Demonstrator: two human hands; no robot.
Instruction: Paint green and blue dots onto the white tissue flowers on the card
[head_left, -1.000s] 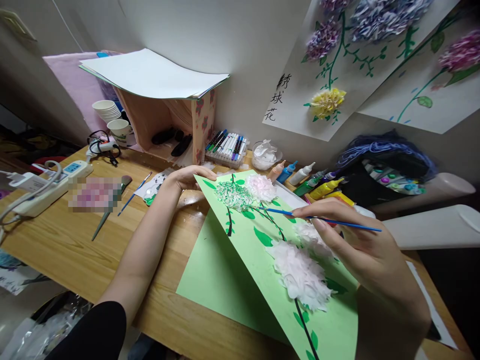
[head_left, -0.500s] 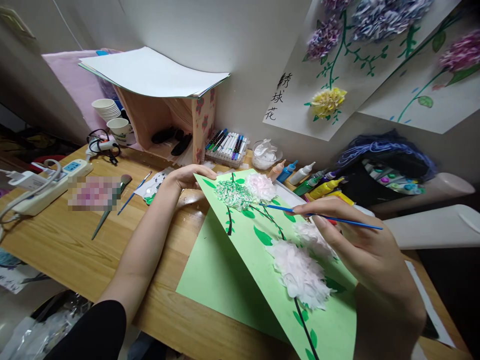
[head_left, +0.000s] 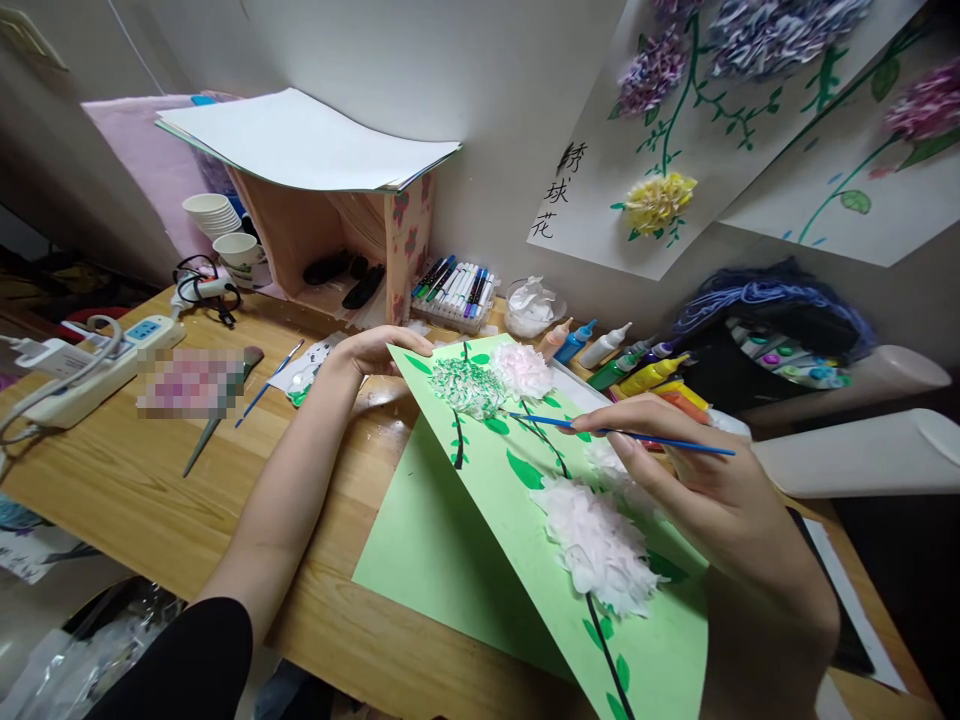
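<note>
A light green sheet (head_left: 517, 530) with raised tissue flowers, green leaves and dark stems is tilted up off the desk. My left hand (head_left: 382, 348) grips its far left corner, with part of the fingers hidden behind the paper. Between the thumb and fingers of my right hand (head_left: 675, 460) is a thin blue paintbrush (head_left: 637, 434). Its tip is at the right edge of the green-speckled flower (head_left: 466, 388). A pale pink flower (head_left: 521, 372) sits beside that one, and a larger one (head_left: 596, 545) is lower down. Another green sheet (head_left: 427, 540) lies flat underneath.
Paint bottles (head_left: 600, 348), a marker box (head_left: 454, 292) and a bowl of tissue (head_left: 532, 303) stand along the wall. To the left are a power strip (head_left: 112, 370), a large brush (head_left: 201, 442), a second blue brush (head_left: 270, 382) and a paint-smeared palette (head_left: 306, 370).
My right hand and the brush have shifted slightly left, and the brush tip is a little lower beside the speckled flower. My left hand stays on the corner.
</note>
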